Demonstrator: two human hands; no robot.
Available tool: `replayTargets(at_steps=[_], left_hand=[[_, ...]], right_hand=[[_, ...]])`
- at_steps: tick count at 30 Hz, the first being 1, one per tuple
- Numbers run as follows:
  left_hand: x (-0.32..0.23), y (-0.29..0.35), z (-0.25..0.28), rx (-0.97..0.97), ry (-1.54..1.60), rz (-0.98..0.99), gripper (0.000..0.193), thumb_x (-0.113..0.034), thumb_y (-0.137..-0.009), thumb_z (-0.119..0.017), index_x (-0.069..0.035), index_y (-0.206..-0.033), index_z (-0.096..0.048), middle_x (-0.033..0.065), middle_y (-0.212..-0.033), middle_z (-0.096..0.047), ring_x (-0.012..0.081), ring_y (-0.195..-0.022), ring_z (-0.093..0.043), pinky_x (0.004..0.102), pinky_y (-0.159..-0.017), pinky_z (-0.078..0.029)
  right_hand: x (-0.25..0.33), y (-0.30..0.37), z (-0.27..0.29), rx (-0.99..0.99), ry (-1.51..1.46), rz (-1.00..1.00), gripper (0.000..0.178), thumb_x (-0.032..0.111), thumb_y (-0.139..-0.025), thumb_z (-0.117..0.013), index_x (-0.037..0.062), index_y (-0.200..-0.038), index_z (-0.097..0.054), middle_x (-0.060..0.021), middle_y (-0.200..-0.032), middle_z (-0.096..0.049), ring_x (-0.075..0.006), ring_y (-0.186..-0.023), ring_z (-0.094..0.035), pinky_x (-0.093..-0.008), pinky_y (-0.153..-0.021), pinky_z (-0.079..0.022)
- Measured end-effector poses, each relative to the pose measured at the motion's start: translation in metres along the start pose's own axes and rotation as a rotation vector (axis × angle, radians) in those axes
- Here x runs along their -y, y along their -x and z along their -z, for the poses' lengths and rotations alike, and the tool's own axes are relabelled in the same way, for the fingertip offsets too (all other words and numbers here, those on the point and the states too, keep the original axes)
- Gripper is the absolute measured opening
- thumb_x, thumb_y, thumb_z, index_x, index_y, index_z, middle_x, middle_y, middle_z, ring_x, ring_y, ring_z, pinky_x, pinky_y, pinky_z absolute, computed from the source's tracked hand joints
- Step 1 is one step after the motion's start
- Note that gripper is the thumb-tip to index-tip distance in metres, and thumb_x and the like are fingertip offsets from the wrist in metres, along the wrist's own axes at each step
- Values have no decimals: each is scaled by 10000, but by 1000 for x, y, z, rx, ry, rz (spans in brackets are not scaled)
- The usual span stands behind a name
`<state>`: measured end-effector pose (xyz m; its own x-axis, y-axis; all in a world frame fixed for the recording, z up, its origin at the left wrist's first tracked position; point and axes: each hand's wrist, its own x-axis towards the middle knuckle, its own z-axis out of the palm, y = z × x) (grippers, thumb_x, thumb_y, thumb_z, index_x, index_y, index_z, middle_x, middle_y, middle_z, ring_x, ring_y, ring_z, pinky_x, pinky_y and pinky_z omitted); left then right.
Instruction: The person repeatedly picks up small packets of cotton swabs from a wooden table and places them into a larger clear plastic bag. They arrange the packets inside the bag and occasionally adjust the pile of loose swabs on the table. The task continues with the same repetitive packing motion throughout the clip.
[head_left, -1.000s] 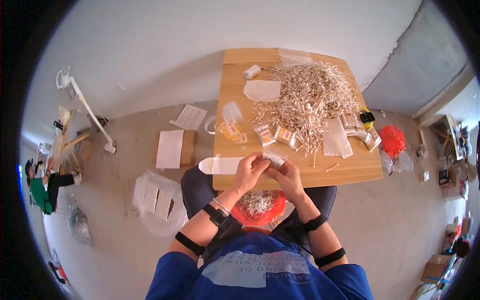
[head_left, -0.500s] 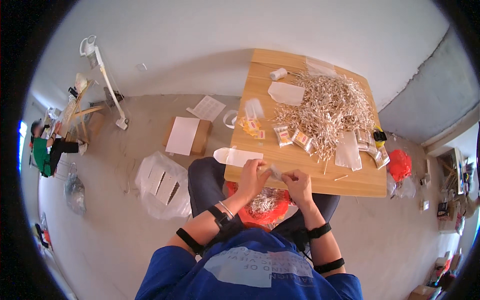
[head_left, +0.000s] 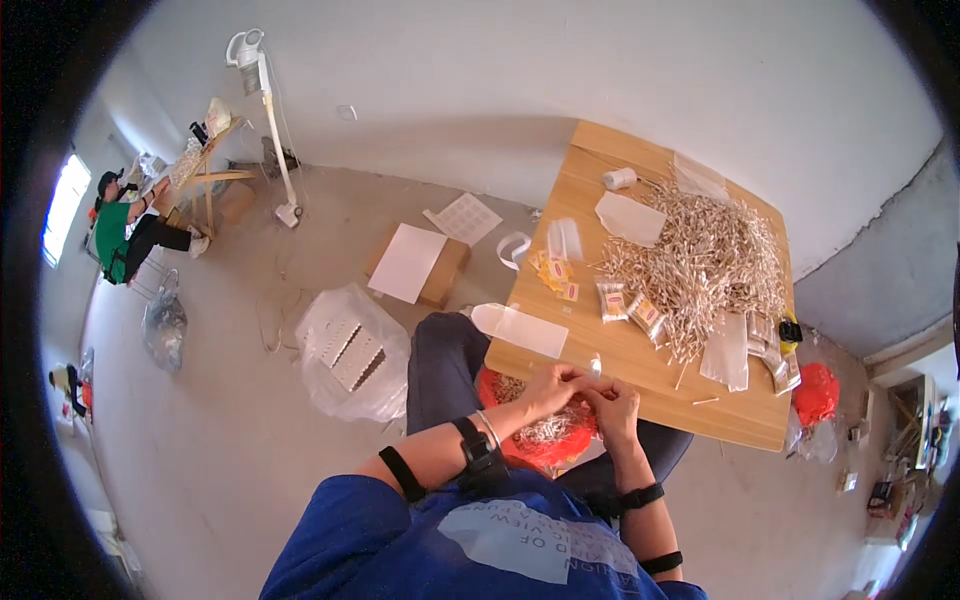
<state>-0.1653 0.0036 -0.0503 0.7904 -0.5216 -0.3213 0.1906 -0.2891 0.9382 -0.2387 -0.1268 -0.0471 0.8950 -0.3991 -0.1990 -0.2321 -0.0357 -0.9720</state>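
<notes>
At the table's near edge my left hand (head_left: 550,390) and my right hand (head_left: 613,408) meet, fingertips pinched close together. A small translucent plastic piece (head_left: 596,364) sticks up between them; the fingers hide most of it, so its exact kind does not show. Below the hands, between my knees, a red plastic bag (head_left: 488,388) holds many loose cotton swabs (head_left: 545,428). On the wooden table (head_left: 650,385), a large heap of cotton swabs (head_left: 700,250) lies beyond my right hand. Filled swab packets (head_left: 646,314) rest at the heap's near side.
Yellow-and-white cards (head_left: 553,270), white sheets (head_left: 532,332) and a white cylindrical container (head_left: 620,178) are on the table. On the floor at left stand a cardboard box (head_left: 450,275) and a plastic-wrapped white bundle (head_left: 350,350). Another person (head_left: 125,225) sits far left.
My hands have come together and drawn back toward me, and the plastic piece is now mostly covered by fingers. The whole view has shifted and tilted, moving the table right and down.
</notes>
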Motion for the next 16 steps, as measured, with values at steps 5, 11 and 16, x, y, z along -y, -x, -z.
replayTargets(at_steps=[5, 11, 16], left_hand=[[4, -6, 7, 91, 246, -1, 168, -153, -915, -590, 8, -926, -636, 27, -800, -651, 88, -710, -608, 257, -643, -511], [-2, 1, -4, -100, -83, -375, 150, -112, -887, -574, 10, -820, -520, 133, -719, -616, 196, -621, -633, 343, -564, -496], [-16, 3, 1, -108, -414, -526, 116, -134, -914, -557, -22, -887, -544, 127, -908, -654, 270, -821, -668, 350, -670, -529]], right_hand=[[11, -4, 1, 58, -240, -166, 98, 62, -808, -675, 4, -776, -603, -66, -696, -619, -117, -614, -577, -258, -539, -479], [1, -15, -7, -223, -177, -30, 102, 80, -824, -634, 3, -787, -578, -54, -686, -579, -124, -554, -555, -261, -505, -476], [12, -16, -9, -248, 87, 92, 263, 164, -813, -687, -12, -970, -572, -105, -739, -644, -216, -642, -647, -325, -592, -520]])
